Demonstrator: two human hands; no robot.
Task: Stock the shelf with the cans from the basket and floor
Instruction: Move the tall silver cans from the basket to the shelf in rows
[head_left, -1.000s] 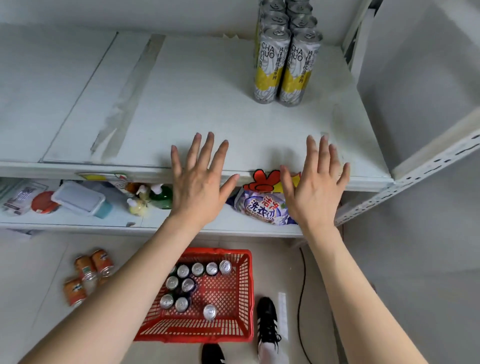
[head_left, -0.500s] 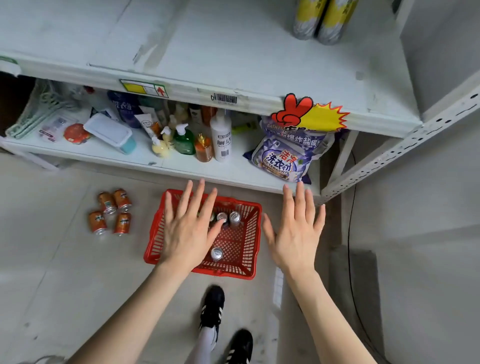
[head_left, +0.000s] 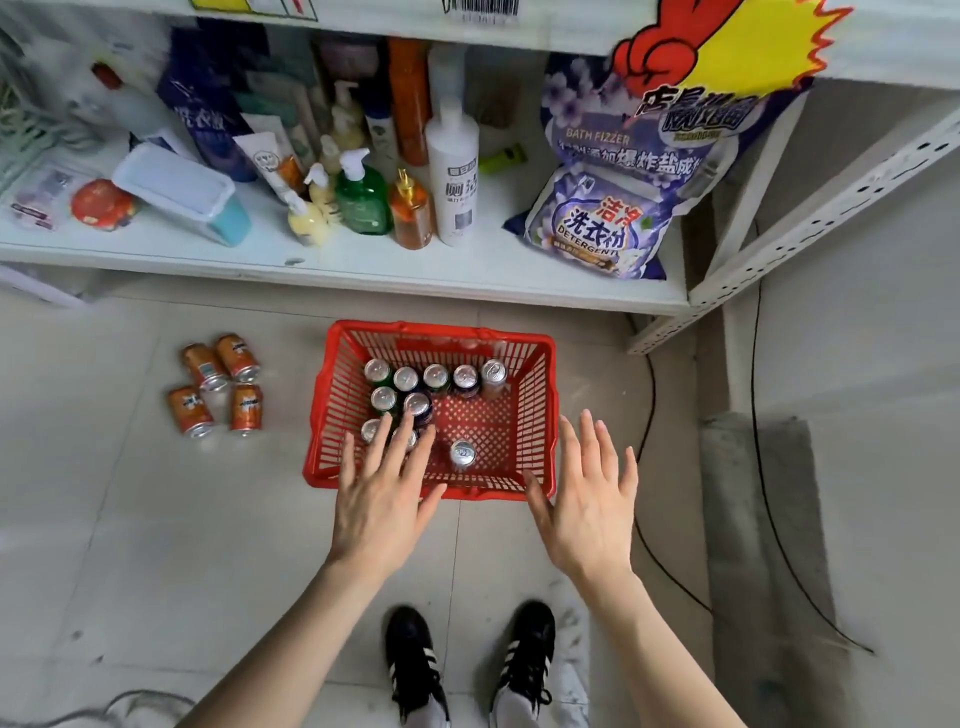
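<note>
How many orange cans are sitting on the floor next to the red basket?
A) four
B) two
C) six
A: four orange cans sit together on the floor, to the left of the red basket.

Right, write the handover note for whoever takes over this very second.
Left hand: open, empty, over the near-left corner of the red plastic basket.
Right hand: open, empty, at its near-right corner.
About ten silver-topped cans stand in the basket; four orange cans are on the floor to its left.
Done: nothing that shows here.
Left: shelve all of these.
</note>
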